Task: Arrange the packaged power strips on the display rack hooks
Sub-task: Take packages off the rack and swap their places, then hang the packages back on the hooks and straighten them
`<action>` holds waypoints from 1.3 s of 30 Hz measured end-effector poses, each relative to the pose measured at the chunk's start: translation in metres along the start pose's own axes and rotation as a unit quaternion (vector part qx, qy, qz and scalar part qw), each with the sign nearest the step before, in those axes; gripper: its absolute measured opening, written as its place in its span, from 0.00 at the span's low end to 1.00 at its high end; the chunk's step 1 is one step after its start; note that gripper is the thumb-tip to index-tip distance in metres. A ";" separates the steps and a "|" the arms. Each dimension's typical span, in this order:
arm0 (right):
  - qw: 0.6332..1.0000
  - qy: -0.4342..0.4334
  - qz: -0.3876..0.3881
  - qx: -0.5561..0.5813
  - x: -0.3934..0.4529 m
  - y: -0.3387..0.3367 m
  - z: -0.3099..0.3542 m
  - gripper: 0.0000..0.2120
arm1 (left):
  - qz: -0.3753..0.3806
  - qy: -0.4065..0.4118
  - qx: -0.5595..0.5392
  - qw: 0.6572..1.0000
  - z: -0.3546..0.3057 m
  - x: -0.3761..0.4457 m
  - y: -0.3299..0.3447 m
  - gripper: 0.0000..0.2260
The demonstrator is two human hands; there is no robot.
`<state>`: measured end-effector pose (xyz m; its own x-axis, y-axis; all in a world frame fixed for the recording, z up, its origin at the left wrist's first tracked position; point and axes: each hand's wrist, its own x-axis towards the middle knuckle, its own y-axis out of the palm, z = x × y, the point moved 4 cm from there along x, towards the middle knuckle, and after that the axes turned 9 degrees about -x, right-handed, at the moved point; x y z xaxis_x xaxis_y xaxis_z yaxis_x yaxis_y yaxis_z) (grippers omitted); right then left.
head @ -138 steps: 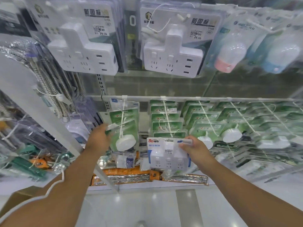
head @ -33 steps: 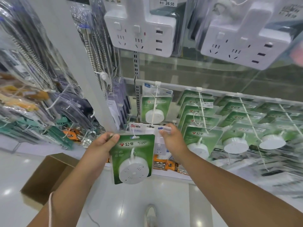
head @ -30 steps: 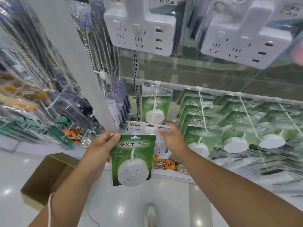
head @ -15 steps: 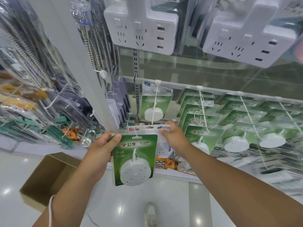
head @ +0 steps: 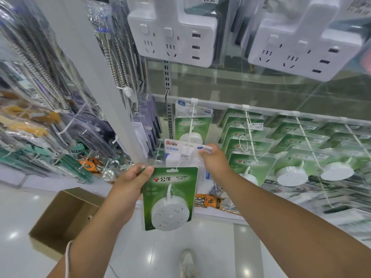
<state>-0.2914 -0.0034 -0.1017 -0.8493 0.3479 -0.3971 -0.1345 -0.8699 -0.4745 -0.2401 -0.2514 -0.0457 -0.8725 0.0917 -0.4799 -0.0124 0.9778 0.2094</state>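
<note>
Green pack (head: 169, 197) barely shifted, now off its hook | left hand (head: 130, 177) pinches it | right hand (head: 214, 159) grips white pack (head: 180, 152) beside hook (head: 192, 117) | both unhung

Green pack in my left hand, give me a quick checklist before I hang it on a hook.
1. Left hand grips the green pack by its top corner: ok.
2. Hang hole at the pack's top edge free of fingers: ok.
3. Right hand free to help: not ok, it holds the white pack.
4. Leftmost hook has room: ok, only a pack or two on it.
5. Same green packs on that hook: ok.
6. Hook tip clear of the white pack: cannot tell.
</note>
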 end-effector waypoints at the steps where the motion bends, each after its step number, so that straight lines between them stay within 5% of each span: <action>1: 1.000 0.005 -0.004 0.005 0.002 0.000 0.002 0.07 | -0.002 -0.001 -0.001 1.000 0.002 0.000 0.001 0.10; 12: 0.997 0.045 0.045 -0.036 -0.041 -0.035 -0.003 0.19 | 0.026 0.015 0.016 0.999 0.010 0.005 0.037 0.08; 15: 0.983 0.061 0.118 0.127 -0.069 -0.055 -0.022 0.25 | 0.034 0.028 0.027 0.999 0.009 0.005 0.058 0.08; 21: 0.982 -0.012 0.122 0.144 -0.090 -0.095 -0.050 0.15 | 0.050 0.013 0.046 0.998 0.009 -0.001 0.097 0.08; 26: 0.976 -0.024 0.104 0.191 -0.092 -0.115 -0.063 0.34 | 0.068 0.020 0.096 0.993 0.009 -0.012 0.126 0.09; 28: 0.974 -0.016 0.085 0.211 -0.097 -0.125 -0.069 0.30 | 0.077 0.035 0.129 0.988 0.008 -0.016 0.139 0.09; 31: 0.971 0.001 0.054 0.233 -0.105 -0.142 -0.077 0.11 | 0.100 0.068 0.185 0.975 0.005 -0.023 0.162 0.09; 36: 0.969 0.000 0.006 0.248 -0.111 -0.191 -0.101 0.05 | 0.137 0.134 0.257 0.947 0.012 -0.018 0.199 0.07; 39: 0.968 0.001 -0.010 0.250 -0.115 -0.225 -0.121 0.08 | 0.157 0.217 0.363 0.893 0.024 -0.012 0.222 0.12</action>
<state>-0.1019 0.1944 -0.0440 -0.8431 0.3674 -0.3927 -0.3826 -0.9230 -0.0421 -0.2208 -0.0313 -0.0141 -0.8864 0.4548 -0.0859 0.4480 0.7962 -0.4067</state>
